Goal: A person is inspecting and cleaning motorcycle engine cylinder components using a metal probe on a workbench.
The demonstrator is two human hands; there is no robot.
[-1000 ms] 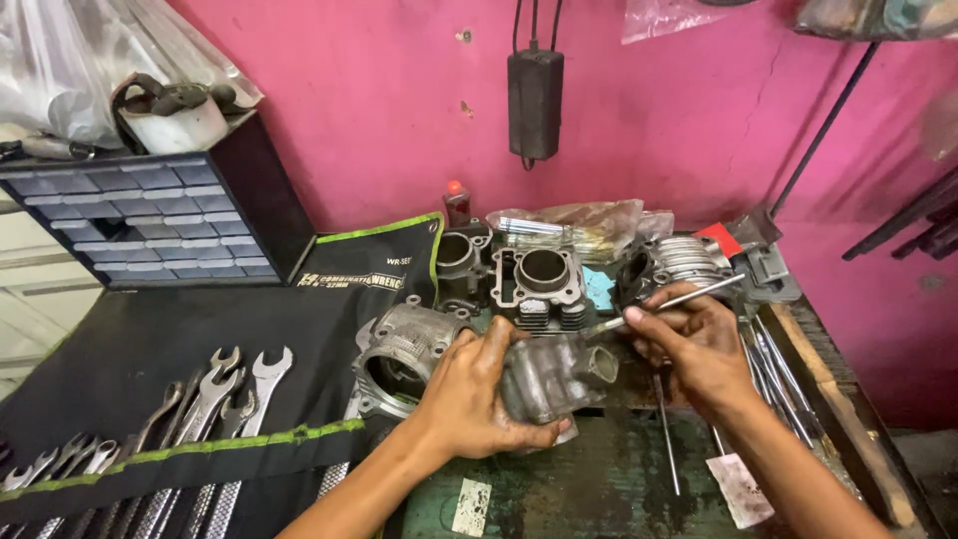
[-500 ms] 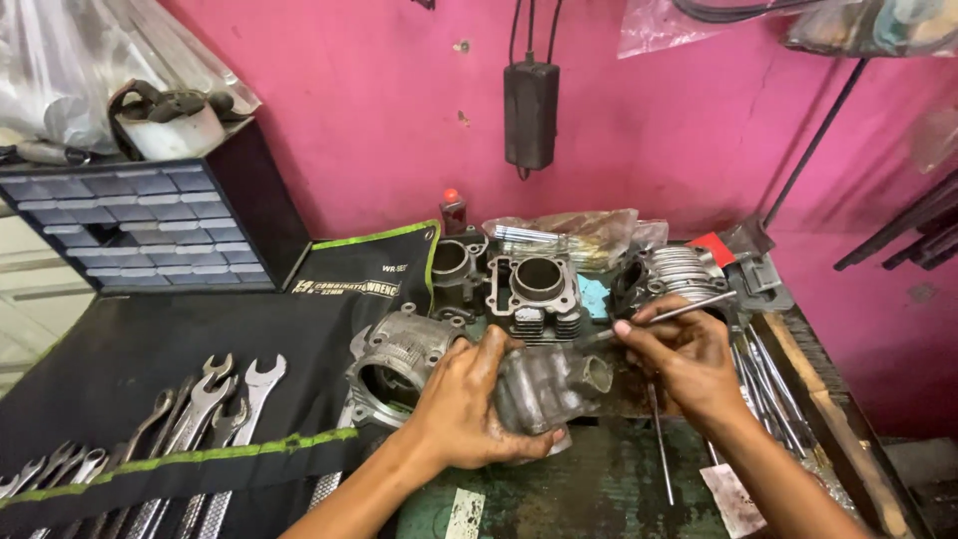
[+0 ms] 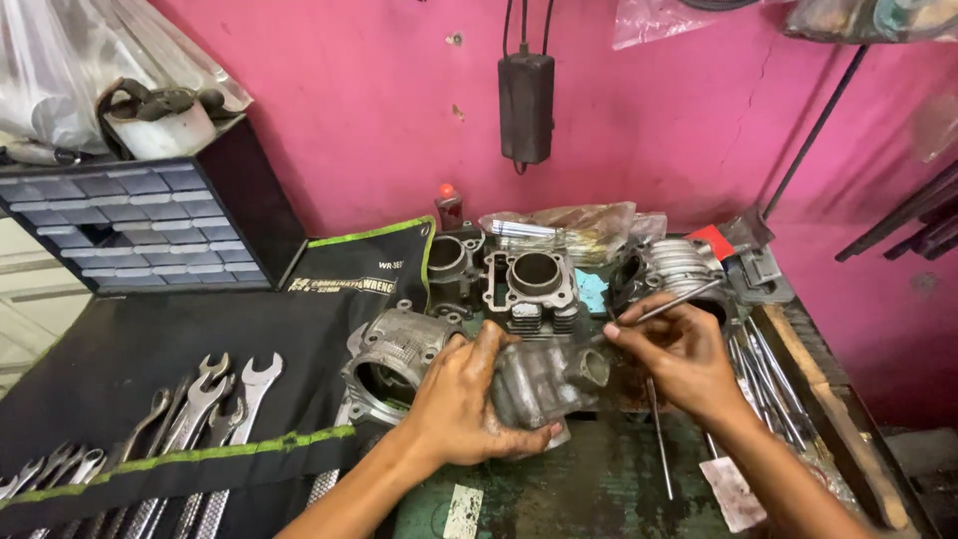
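**Greasy engine part in one hand, thin rod in the other**

So here's my bench right now. My left hand [image 3: 461, 404] is wrapped around a grey cast-metal engine part [image 3: 544, 382], fingers curled over its near side and thumb underneath, holding it just above the green-stained benchtop [image 3: 589, 489], about in the middle of the bench. My right hand [image 3: 679, 354] is pinching a thin metal rod [image 3: 674, 301] between thumb and fingertips; the rod angles up and away to the right, and its near end sits just beside the right side of the part. Can't tell if it's actually touching it.

Just left of my left hand there's another round housing [image 3: 391, 357] lying open-side toward me. Farther back sit two cylinder blocks [image 3: 534, 279] side by side, and to the right of them a finned cylinder [image 3: 679, 265] on its side. A second long rod [image 3: 659, 439] lies flat on the bench under my right wrist. On the near left, a row of combination wrenches [image 3: 200, 399] sits tucked in a black tool roll [image 3: 130, 339]. A drawer organiser [image 3: 140, 225] is at the far left against the pink wall [image 3: 649, 120].
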